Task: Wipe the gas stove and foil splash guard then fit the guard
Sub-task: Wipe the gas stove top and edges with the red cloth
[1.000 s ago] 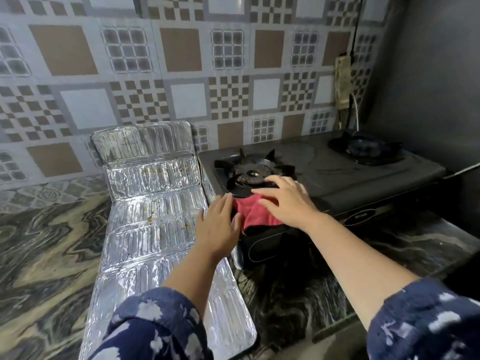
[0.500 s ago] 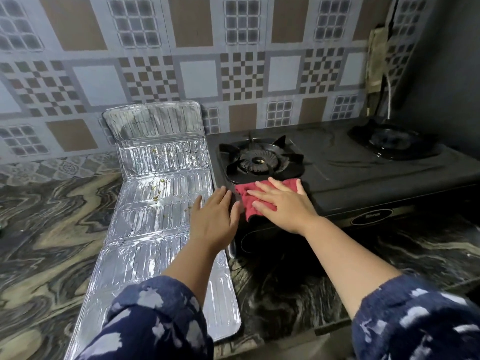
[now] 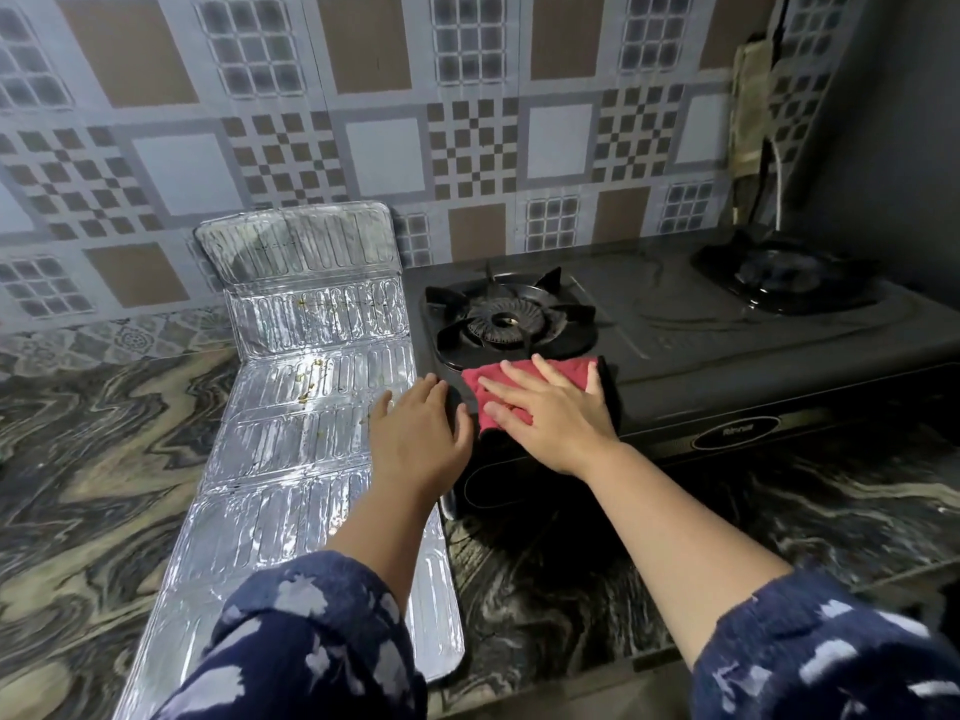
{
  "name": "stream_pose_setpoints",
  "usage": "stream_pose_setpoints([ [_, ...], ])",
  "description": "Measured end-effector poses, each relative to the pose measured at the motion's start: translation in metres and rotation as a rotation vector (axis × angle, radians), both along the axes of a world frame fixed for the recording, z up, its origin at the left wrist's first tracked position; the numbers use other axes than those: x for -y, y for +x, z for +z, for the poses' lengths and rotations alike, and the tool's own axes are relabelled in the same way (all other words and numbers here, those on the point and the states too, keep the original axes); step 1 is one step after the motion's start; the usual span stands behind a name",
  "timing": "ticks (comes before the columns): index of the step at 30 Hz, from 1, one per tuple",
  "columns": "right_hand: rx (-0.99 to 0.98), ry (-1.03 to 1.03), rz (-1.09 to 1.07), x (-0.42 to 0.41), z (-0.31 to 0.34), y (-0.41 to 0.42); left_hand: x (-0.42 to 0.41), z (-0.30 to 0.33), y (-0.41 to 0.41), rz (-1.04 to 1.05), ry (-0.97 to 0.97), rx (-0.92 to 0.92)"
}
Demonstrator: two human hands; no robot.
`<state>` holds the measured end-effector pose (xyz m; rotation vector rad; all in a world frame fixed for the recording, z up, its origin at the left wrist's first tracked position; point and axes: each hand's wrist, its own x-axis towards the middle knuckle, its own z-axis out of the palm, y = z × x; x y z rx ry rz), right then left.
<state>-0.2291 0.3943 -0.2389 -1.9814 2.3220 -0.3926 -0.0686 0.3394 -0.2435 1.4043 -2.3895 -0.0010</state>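
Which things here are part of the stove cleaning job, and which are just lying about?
In the job: stove, red cloth under the right hand, foil guard, left hand.
Lying about: wall socket, its cable.

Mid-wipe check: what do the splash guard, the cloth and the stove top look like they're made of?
Splash guard: thin embossed aluminium foil, by its shiny ribbed panels and creased folds. Cloth under the right hand: soft pink fabric, probably terry or microfibre; matte, nubby. Stove top: smooth black, faintly reflective, glass or coated metal; cannot tell which.
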Motion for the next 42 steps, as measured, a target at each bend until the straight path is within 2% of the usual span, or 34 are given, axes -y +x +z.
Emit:
stream_pose_setpoints([
  [3,-0.045,0.029,0.010,-0.004,-0.002,-0.019,-0.002,-0.001,-0.014,-0.005,-0.037,-0.011],
  [7,-0.049,0.052,-0.036,-0.017,-0.001,-0.055,-0.004,0.001,-0.050,-0.176,-0.075,-0.014],
  [14,0.000,0.030,-0.137,-0.041,0.000,-0.126,-0.018,0.005,-0.117,-0.399,-0.060,-0.049],
  [20,0.023,0.030,-0.250,-0.057,-0.001,-0.190,-0.017,0.018,-0.176,-0.505,0.008,0.019],
  [36,0.024,0.028,-0.519,-0.094,-0.003,-0.324,-0.021,0.044,-0.305,-0.631,0.122,0.241],
  [42,0.045,0.061,-0.656,-0.105,-0.003,-0.384,-0.022,0.033,-0.310,-0.587,0.017,0.120],
])
